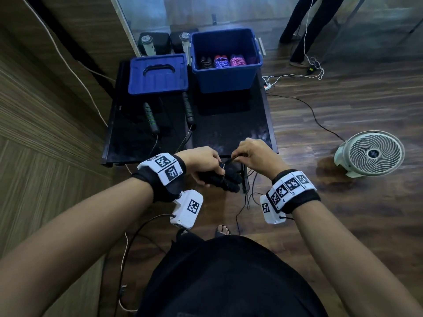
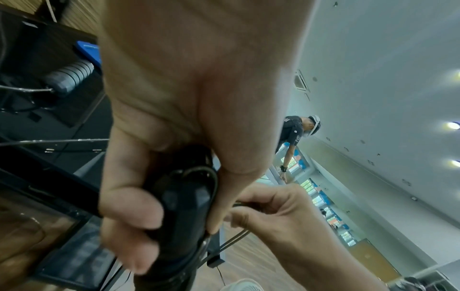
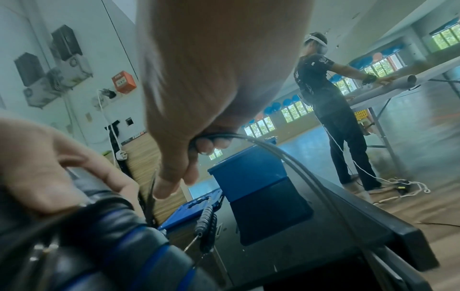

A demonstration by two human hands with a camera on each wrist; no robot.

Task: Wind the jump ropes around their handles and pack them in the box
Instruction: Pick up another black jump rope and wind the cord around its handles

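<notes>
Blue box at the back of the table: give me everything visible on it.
The blue box is a deep, rectangular bin that looks like plastic, standing upright and open at the far right of the black table. Inside, at the bottom, lie three wound rope bundles: one black, one blue-patterned, one pink. A pale latch shows on its right rim. Its lid, blue with a recessed handle, lies flat beside it on the left. No hand touches it.

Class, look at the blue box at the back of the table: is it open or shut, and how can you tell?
Open. The blue box has no cover; wound ropes show inside, and its lid lies flat on the table beside it.
</notes>
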